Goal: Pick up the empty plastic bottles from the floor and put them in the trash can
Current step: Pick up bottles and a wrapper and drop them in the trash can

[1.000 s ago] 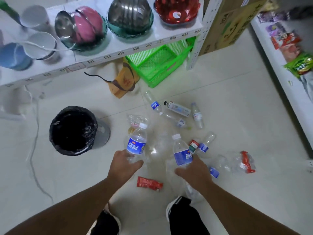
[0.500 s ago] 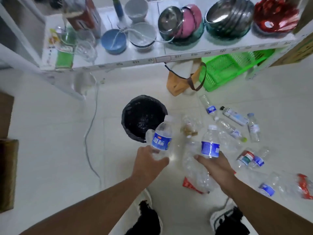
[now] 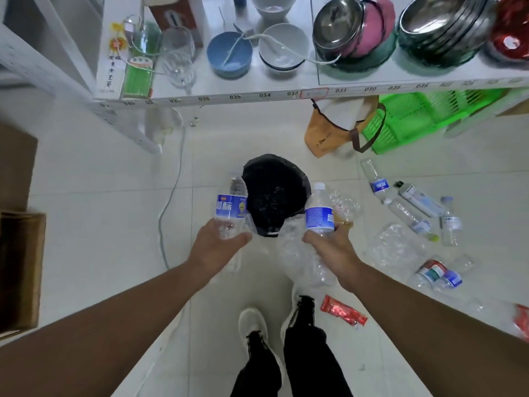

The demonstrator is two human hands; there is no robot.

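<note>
A trash can (image 3: 274,193) lined with a black bag stands on the floor straight ahead. My left hand (image 3: 213,246) grips a clear bottle with a blue label (image 3: 230,206), held upright at the can's left rim. My right hand (image 3: 333,249) grips a second blue-labelled bottle (image 3: 319,213) with a white cap at the can's right side, and a large crumpled clear bottle (image 3: 303,262) hangs under the same hand. Several more empty bottles (image 3: 412,207) lie scattered on the floor to the right.
A white shelf (image 3: 286,94) with bowls, pots and a glass overhangs the floor behind the can. A green basket (image 3: 412,118) and an orange bag (image 3: 326,136) sit under it. A red wrapper (image 3: 342,310) lies by my shoes. A grey cable (image 3: 169,196) runs left; cardboard box (image 3: 21,267) far left.
I have turned left and stepped toward the trash can. Both hands carried their bottles from the pile up to the can's rim, one on each side.
</note>
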